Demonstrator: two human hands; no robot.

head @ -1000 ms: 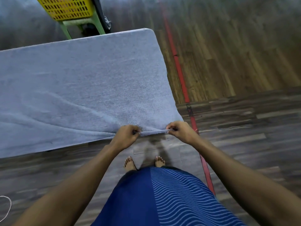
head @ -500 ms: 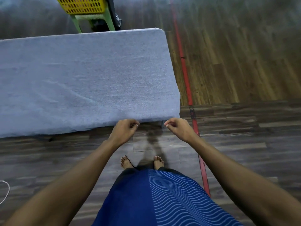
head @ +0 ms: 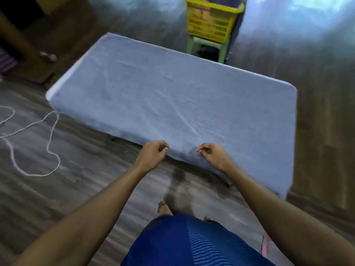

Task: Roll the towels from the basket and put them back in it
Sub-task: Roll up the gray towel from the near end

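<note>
A large blue-grey towel (head: 172, 96) lies spread flat over a low table and hangs over its edges. My left hand (head: 152, 155) hovers at the towel's near edge with its fingers curled. My right hand (head: 214, 155) is just over the same edge, a little to the right, also curled. No fabric shows between the fingers of either hand. The yellow basket (head: 209, 22) stands on a green stool (head: 194, 44) beyond the far side of the towel.
A white cord (head: 51, 135) loops over the wooden floor at the left. Further left is a door with a round knob (head: 48, 55). My bare feet (head: 164, 207) stand close to the table's near side.
Both hands pinched the towel's near hem a second ago and have since let it go. The towel has settled flat. The view has swung so the table's left end and the cord show.
</note>
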